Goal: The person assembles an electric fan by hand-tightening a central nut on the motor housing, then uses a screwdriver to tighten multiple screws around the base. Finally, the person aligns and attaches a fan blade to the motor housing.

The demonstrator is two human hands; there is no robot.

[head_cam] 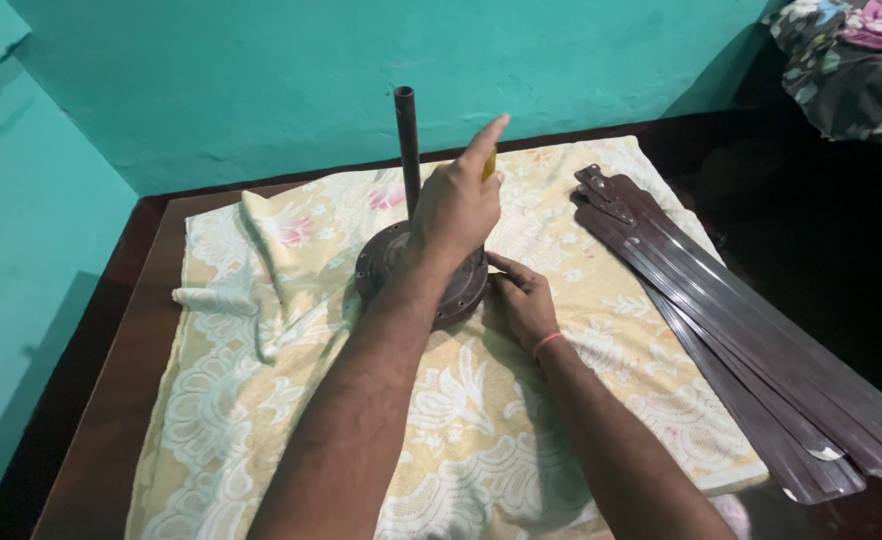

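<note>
Forearms reach in from 6 o'clock toward a fan motor [441, 285] at the centre of a patterned cloth [261, 400]

Left hand [458, 205] grips a yellow-handled tool [489, 165] above the round dark motor, forefinger stretched toward 12 o'clock; right hand [524, 300], fingers curled, presses the motor's rim at 3 o'clock. Its rod [406, 145] stands upright, long axis vertical. Brown fan blades [741, 330] lie stacked at 3 o'clock, running from 12 toward 5 o'clock; no containers show
</note>
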